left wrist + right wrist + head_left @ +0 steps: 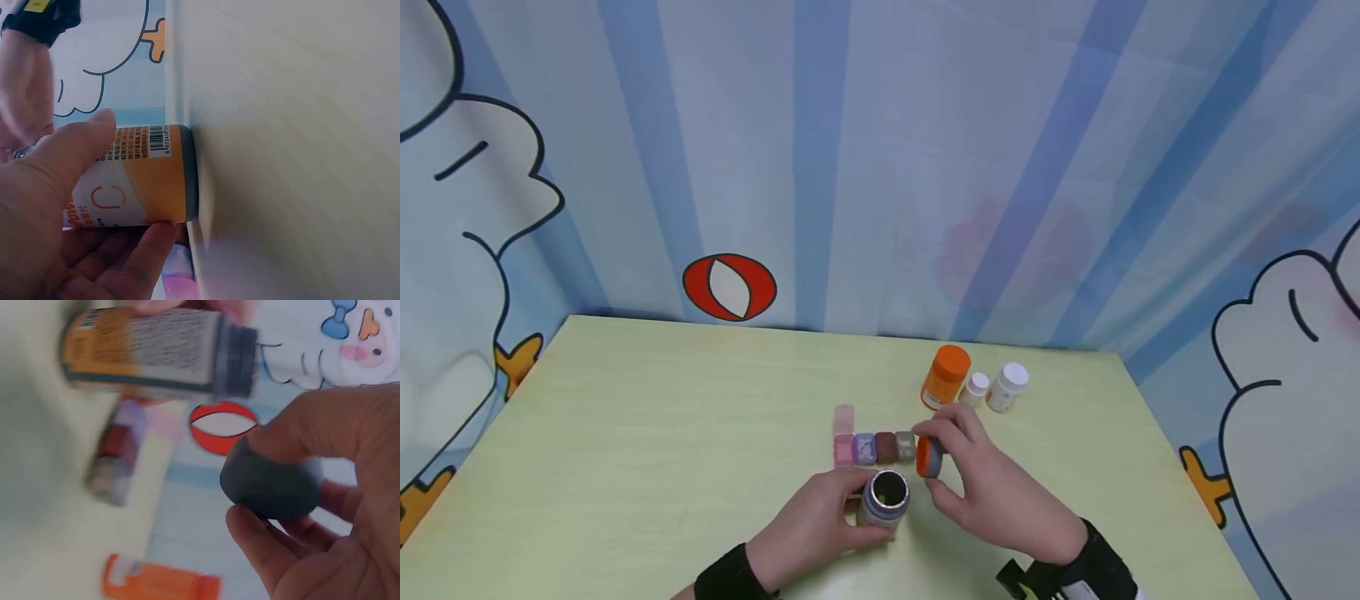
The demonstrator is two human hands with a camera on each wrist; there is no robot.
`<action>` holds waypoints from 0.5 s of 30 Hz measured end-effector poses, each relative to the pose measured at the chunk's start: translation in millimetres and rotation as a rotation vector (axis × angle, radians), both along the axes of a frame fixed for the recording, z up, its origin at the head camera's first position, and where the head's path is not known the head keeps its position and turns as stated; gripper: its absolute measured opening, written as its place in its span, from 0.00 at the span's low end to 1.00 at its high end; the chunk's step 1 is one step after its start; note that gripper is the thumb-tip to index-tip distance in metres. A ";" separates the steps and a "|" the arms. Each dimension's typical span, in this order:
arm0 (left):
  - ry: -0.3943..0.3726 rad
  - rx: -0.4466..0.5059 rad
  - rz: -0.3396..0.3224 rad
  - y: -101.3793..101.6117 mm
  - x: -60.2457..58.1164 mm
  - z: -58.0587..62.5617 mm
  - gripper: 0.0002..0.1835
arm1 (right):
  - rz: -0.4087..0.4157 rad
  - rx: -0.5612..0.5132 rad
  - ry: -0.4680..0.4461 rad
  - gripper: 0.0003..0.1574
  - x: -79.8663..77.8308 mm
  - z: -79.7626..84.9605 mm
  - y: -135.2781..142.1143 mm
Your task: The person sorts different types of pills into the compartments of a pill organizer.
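My left hand (823, 518) grips a grey bottle (883, 504) with an orange and white label, standing upright on the table. Its mouth is uncovered and looks dark inside. In the left wrist view the bottle (150, 178) shows a barcode, with the thumb on one side and fingers on the other. Just right of the mouth, my right hand (981, 479) pinches a grey bottle cap (930, 457) between thumb and fingers, its orange inner side turned left. The cap (272, 481) is clear of the bottle in the right wrist view.
Behind the bottle lies a row of small coloured pill compartments (886, 447); the pink lid (844, 418) at the left end stands raised. Farther back are an orange bottle (946, 375), a small white bottle (975, 388) and a larger white bottle (1007, 387). A patterned curtain (880, 167) hangs behind the table.
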State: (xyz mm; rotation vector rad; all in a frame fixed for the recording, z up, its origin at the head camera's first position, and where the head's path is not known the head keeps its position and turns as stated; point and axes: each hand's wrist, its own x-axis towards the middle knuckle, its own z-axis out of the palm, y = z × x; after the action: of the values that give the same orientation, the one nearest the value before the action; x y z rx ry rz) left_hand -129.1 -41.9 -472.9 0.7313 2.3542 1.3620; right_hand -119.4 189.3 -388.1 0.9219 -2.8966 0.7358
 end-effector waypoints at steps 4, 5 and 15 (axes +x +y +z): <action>0.024 -0.006 0.004 0.2 0.7 -0.7 0.27 | -0.152 -0.015 -0.036 0.26 -2.2 -27.9 18.8; 0.026 -0.005 0.005 0.1 0.9 -0.6 0.27 | -0.188 -0.009 -0.051 0.28 -2.5 -35.4 22.9; 0.016 -0.018 0.006 0.5 2.2 0.8 0.27 | -0.319 0.144 -0.166 0.36 0.8 -83.0 48.0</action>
State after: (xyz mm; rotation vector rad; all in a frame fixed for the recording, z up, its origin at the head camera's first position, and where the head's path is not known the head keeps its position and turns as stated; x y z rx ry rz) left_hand -126.9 -41.4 -472.0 0.7332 2.3798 1.3399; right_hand -118.6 237.3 -471.1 0.4023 -3.1655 0.6109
